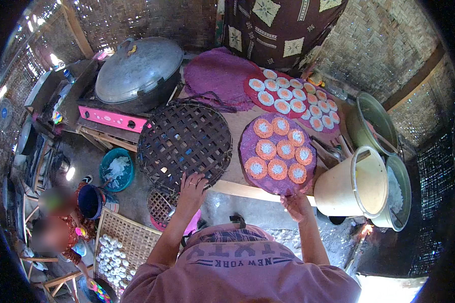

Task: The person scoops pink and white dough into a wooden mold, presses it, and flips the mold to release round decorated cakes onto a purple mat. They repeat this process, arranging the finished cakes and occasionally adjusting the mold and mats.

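Observation:
My left hand (191, 188) has its fingers over the near rim of a dark, round lattice-woven tray (184, 136), gripping it; the thumb is mostly hidden. My right hand (297, 206) curls around the near edge of a round tray covered in purple cloth (246, 146). Several round cakes (285, 150), orange with white centres, lie spaced apart on that cloth. Both trays are side by side at the front of the wooden table (237, 188).
Behind are purple cloths (220, 76) and a red-purple cloth (258, 98) bearing many white-and-orange cakes. At left stands a large lidded pot (139, 70) on a pink stove (108, 118). A cream bucket (338, 187) is at right. Another person (68, 227) sits lower left, beside a woven mat (141, 232).

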A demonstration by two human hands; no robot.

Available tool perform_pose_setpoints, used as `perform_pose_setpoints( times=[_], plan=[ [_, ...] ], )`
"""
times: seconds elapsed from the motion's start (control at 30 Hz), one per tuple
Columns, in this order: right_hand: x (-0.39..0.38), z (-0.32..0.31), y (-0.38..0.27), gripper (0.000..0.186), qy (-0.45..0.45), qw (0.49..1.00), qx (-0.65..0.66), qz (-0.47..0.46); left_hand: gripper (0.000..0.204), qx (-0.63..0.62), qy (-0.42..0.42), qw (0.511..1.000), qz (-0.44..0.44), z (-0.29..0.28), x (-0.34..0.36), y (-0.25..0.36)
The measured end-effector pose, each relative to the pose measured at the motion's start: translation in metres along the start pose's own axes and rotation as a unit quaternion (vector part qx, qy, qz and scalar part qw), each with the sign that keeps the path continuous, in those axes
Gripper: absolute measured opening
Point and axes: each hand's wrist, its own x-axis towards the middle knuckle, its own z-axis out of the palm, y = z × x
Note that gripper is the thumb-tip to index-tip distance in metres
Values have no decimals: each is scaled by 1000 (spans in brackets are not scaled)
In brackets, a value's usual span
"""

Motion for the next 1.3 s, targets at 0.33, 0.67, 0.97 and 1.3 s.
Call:
perform_pose_setpoints(
  times=[0.33,0.67,0.97,1.3],
  plan=[
    [3,84,24,13,85,570,-679,-455,37,-77,72,994,35,-16,-18,2],
    [71,139,58,15,112,465,-755,-449,29,-40,146,988,-42,-46,-55,-32],
    [64,144,55,20,116,426,-803,-401,30,-27,197,970,-138,-67,-84,-76],
    [54,164,53,19,65,374,-842,-384,33,9,138,987,-88,-68,-72,-79]
  ],
)
